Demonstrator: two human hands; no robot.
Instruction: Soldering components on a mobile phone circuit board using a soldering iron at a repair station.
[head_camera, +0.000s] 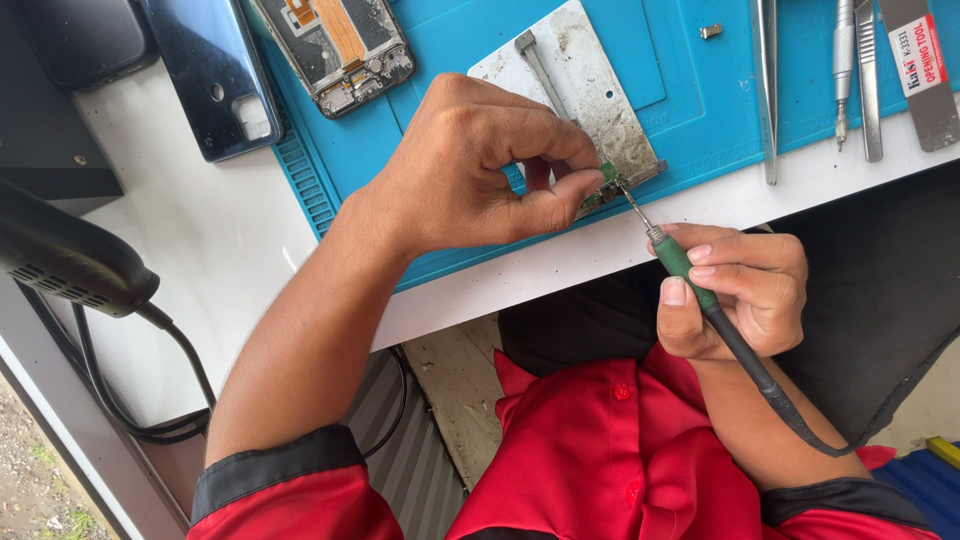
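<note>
White workbench (230, 240): carries a blue repair mat (700, 110) along its near edge. Dark phone back cover (215, 75) beside an opened phone frame (340, 40) at the mat's far left corner. Worn metal holding plate (585, 85) on the mat. Left hand (480, 170): fingers curled, thumb and forefinger pinching a small green circuit board (603, 180) at the plate's near corner. Right hand (735, 290): closed around a green-gripped soldering iron (690, 275), tip touching the board. Tweezers (767, 80) and metal opening tool (920, 65) lie at the mat's right.
</note>
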